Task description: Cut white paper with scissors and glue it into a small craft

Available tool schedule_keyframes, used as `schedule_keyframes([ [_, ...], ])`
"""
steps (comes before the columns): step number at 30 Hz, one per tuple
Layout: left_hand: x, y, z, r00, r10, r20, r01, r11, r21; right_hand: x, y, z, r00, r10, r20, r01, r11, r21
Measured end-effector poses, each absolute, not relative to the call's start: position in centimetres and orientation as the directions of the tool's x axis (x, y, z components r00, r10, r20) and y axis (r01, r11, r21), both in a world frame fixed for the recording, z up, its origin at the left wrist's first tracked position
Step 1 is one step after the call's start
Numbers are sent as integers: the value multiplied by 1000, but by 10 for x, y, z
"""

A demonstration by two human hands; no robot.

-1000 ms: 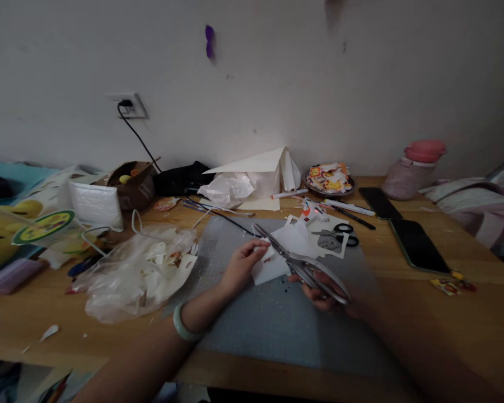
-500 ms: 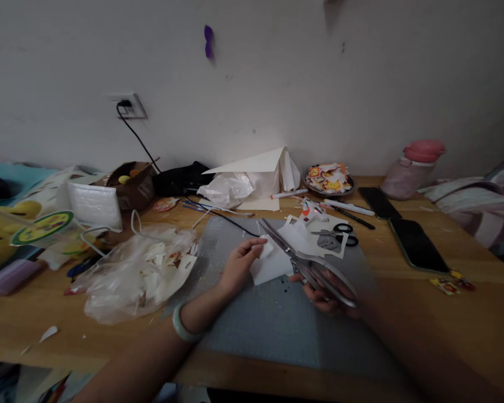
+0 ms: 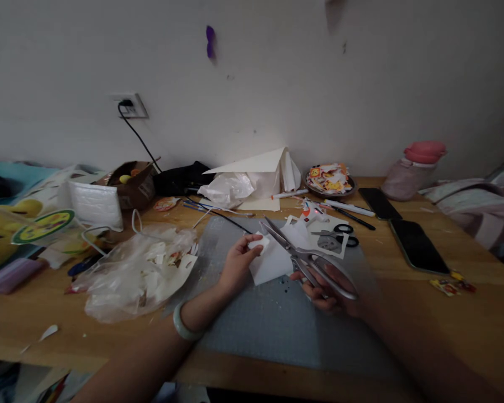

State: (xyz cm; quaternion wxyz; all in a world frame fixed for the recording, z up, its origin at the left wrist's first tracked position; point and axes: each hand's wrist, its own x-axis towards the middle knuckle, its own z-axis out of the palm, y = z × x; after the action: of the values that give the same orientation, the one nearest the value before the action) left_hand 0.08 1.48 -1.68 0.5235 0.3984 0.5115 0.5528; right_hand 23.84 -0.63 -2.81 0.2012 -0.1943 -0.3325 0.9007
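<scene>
My left hand (image 3: 240,262) pinches a small piece of white paper (image 3: 265,244) between thumb and fingers. My right hand (image 3: 325,288) is wrapped round the handles of large silver scissors (image 3: 304,257), whose blades point up and left, slightly apart, beside the paper piece. Beneath them a larger white sheet (image 3: 273,266) lies on the grey cutting mat (image 3: 269,330). Just beyond my right hand rest small black-handled scissors (image 3: 345,235) on a cut-out sheet. Whether the blades touch the paper I cannot tell.
At left lies a clear plastic bag (image 3: 113,285) of paper scraps. A bowl (image 3: 331,193) of cut-outs stands by the wall. Right of the mat are two phones (image 3: 418,243) and a pink-lidded bottle (image 3: 411,173). A glue gun (image 3: 313,211) and pens lie behind the mat.
The big scissors' blades have opened a little, with the handles spreading in my right hand. My left hand and the paper piece have shifted slightly left.
</scene>
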Motion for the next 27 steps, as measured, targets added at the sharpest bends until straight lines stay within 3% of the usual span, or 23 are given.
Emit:
schedule_keyframes([
  [13,2,13,-12,-131,991,-25,-180,1,984,241,-6,-31,-874,459,-161,-244,-700,-671],
  [27,-1,14,-16,-116,993,-14,-62,6,998,239,-10,-25,-860,505,-75,-255,-550,-795],
])
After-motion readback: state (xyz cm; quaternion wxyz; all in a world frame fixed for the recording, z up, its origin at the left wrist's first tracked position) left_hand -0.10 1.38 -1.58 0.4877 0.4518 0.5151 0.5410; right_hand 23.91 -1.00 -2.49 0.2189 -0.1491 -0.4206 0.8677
